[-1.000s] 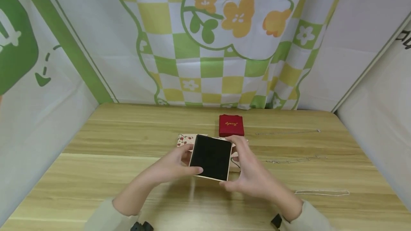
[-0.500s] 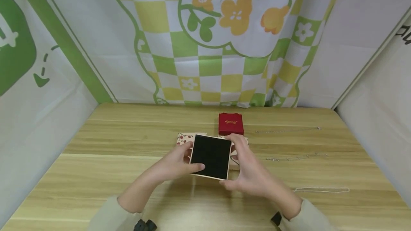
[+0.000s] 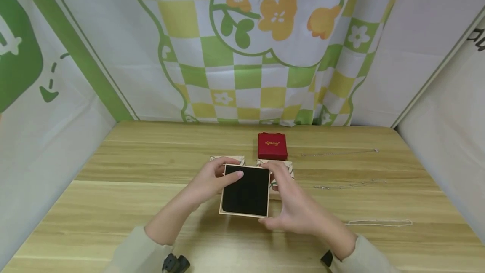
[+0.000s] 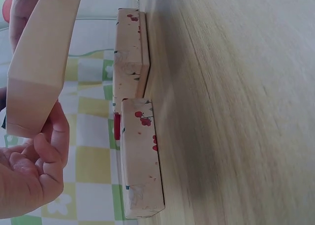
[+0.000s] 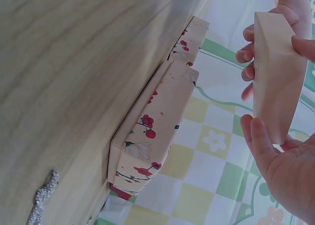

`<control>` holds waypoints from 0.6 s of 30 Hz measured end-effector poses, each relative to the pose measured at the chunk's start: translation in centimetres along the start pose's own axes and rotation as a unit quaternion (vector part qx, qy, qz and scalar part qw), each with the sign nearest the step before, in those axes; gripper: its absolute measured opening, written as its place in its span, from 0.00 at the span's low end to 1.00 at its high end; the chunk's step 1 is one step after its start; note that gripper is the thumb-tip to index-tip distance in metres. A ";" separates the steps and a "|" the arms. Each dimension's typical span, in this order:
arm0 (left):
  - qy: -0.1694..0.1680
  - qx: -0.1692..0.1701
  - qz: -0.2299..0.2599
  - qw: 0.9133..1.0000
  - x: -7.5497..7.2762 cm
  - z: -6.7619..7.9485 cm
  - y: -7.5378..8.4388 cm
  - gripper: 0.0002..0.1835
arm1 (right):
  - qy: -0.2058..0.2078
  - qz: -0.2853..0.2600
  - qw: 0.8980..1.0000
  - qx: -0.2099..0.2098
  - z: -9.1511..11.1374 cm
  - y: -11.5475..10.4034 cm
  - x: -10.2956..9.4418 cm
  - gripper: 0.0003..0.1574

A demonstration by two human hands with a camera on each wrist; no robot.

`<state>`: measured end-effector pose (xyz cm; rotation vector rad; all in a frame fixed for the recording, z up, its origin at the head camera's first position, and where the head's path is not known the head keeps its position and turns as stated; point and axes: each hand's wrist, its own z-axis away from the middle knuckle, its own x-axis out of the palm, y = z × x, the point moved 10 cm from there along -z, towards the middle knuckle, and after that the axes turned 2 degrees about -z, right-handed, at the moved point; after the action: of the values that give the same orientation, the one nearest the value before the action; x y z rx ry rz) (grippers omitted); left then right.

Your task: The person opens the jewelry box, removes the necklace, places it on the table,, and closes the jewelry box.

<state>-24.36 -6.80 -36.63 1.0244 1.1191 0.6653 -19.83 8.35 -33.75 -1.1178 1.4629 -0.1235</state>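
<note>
Both hands hold a square cream box tray [image 3: 245, 191] lined with a black pad, raised over the table with the pad facing up. My left hand [image 3: 212, 181] grips its far left corner, thumb lying on the black pad and fingers around the edge. On the right side, my right hand [image 3: 291, 203] spans the tray from far corner to near corner between fingers and thumb. From the left wrist view the tray's plain cream outer side [image 4: 42, 62] shows. Behind it on the table are two cream boxes with red flowers, a left one [image 4: 140, 161] and a right one [image 5: 152, 126].
A red box [image 3: 272, 146] with gold lettering stands behind the flowered boxes. To the right lie three thin pieces of jewellery: a far silver chain [image 3: 339, 153], a middle chain [image 3: 350, 186] and a near pale strand [image 3: 379, 223]. A checked curtain [image 3: 248, 77] hangs at the back.
My left hand has slid from the tray's near left part to its far left corner, its thumb moving up the pad. The tray has turned slightly; my right hand keeps its grip.
</note>
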 end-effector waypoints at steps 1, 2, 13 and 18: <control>0.002 0.000 0.002 1.000 0.0 0.0 0.0 0.24 | 0.000 0.000 1.000 -0.001 0.0 -0.1 0.0 0.65; 0.003 0.000 0.003 1.000 0.0 0.0 0.0 0.23 | 0.001 0.001 1.000 -0.004 0.0 -0.1 -0.1 0.64; 0.020 0.031 -0.029 0.999 -0.6 -0.2 0.6 0.13 | -0.009 0.004 1.000 -0.012 -0.2 -1.1 0.0 0.64; 0.016 0.035 -0.019 0.999 -0.9 -0.1 0.6 0.14 | -0.009 0.013 1.000 -0.008 -0.4 -1.1 0.0 0.65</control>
<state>-24.71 -7.24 -35.70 1.0528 1.1951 0.6170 -19.60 7.55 -32.95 -1.1090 1.4654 -0.0835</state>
